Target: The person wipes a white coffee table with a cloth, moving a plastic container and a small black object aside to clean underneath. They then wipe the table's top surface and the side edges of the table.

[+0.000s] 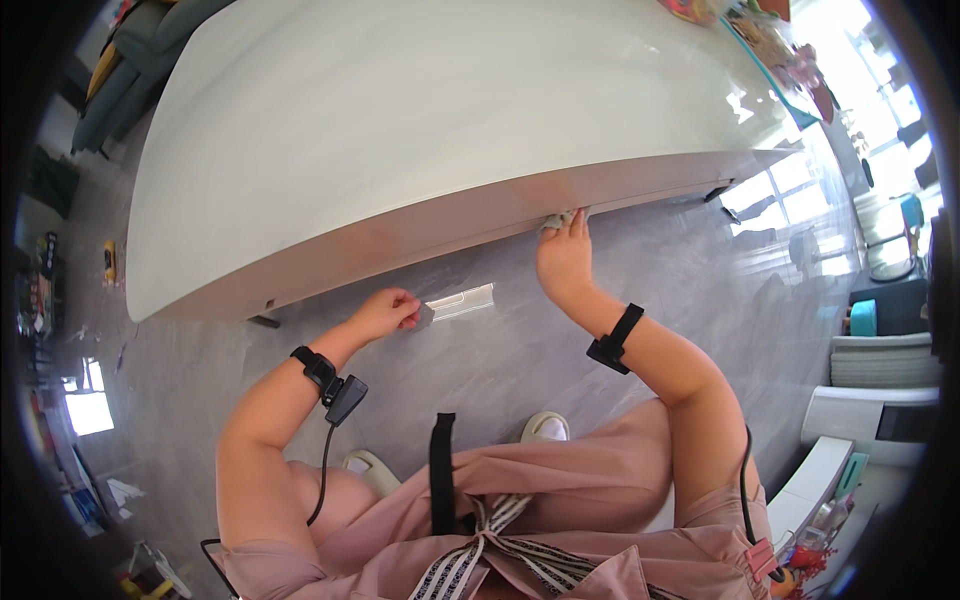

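My right hand (566, 252) presses a crumpled pale grey cloth (552, 221) against the lower front panel of a long white glossy table (420, 120), its fingers over the cloth. Lower and to the left, my left hand (390, 312) hangs just below the panel with its fingers curled together; what is between them, if anything, is too small to make out. A pale shiny strip, perhaps a reflection, shows on the floor beside it. Black straps sit on both my forearms, one with a small device and a cord.
A grey armchair (140, 50) stands beyond the table's left end. Colourful items (700, 12) lie on the table's far right. White furniture (820, 470) with small objects is at my right. Short dark legs (262, 322) hold the table over the grey floor (480, 370). My slippered feet are below me.
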A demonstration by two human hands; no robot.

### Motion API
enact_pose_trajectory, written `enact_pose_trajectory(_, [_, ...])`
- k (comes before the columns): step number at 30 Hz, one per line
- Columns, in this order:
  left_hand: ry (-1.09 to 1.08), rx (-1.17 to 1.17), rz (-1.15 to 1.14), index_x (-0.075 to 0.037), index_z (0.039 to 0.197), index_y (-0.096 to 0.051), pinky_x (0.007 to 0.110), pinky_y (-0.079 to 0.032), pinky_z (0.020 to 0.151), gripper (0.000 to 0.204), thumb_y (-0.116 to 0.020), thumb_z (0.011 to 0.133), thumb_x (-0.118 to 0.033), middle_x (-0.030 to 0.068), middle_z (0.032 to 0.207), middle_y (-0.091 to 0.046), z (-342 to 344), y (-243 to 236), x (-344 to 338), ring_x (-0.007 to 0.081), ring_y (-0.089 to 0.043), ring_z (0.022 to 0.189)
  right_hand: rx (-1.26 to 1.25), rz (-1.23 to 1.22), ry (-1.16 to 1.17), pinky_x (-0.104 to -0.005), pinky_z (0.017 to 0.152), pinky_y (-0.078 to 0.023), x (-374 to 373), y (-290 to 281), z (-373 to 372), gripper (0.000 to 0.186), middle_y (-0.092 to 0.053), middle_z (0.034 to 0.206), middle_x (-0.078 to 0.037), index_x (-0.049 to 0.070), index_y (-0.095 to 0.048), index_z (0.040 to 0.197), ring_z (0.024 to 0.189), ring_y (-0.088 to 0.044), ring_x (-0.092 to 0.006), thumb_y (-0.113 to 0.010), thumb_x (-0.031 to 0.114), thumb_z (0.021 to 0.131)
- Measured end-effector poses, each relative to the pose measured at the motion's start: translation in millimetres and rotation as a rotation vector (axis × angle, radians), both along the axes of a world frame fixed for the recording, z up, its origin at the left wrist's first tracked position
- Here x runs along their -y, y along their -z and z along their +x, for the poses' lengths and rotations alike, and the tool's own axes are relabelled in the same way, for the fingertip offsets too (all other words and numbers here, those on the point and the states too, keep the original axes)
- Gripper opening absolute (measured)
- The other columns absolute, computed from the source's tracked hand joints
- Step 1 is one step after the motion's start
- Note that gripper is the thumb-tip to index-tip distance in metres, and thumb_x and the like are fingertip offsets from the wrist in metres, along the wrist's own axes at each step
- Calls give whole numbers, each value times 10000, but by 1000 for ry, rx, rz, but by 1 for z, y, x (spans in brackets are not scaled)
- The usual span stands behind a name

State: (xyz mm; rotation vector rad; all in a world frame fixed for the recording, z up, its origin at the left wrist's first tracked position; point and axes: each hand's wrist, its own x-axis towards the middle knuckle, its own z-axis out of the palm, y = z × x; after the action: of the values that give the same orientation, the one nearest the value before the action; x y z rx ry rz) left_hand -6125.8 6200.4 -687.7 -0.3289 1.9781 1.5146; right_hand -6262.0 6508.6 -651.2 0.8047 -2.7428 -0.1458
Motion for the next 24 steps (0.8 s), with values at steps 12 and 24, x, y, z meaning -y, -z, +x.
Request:
enact_pose_trajectory(12, [-417,147,183,-1,1098,-635,278,-546,780,269,-509,1002,-219,82,973,-690,97,-22,94,135,-660,836,75,46,-342,-621,1072,-327,213,-2,134,483,-469,1297,-449,-171,-578,1179,1252,-444,-586,-537,152,822])
enact_pose_trajectory(24, [-602,150,172,-37,1105,-606,288,-533,811,246,-485,999,-224,55,1008,-669,143,-37,121,133,-644,872,-40,-194,-682,-554,1102,-342,314,10,191,543,-498,1290,-412,-163,-527,1240,1249,-475,-529,-553,154,800])
